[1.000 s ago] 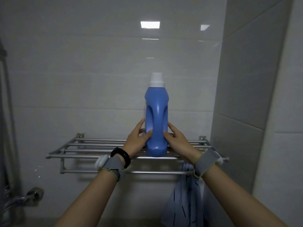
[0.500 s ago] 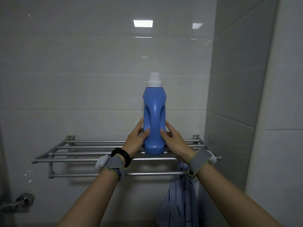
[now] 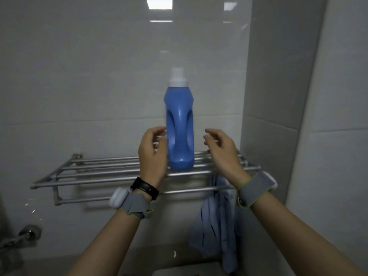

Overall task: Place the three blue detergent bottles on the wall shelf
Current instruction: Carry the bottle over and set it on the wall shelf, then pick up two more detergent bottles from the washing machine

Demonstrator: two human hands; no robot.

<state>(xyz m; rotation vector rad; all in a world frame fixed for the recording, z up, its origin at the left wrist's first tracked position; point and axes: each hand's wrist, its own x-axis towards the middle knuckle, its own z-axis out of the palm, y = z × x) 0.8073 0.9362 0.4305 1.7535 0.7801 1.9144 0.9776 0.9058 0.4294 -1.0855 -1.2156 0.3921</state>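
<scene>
One blue detergent bottle with a white cap stands upright on the metal wall shelf, right of its middle, handle side facing me. My left hand hovers just left of the bottle's lower half, fingers curled and apart, holding nothing. My right hand is a short gap to the bottle's right, also off it with loose fingers. No other blue bottle is in view.
The shelf is made of parallel steel bars fixed to a white tiled wall. A blue striped cloth hangs from its lower rail at the right. A tiled corner column rises just right of the shelf. A chrome pipe fitting sits low left.
Both hands have let go of the bottle's base and drawn back and slightly up. The bottle now stands alone on the shelf.
</scene>
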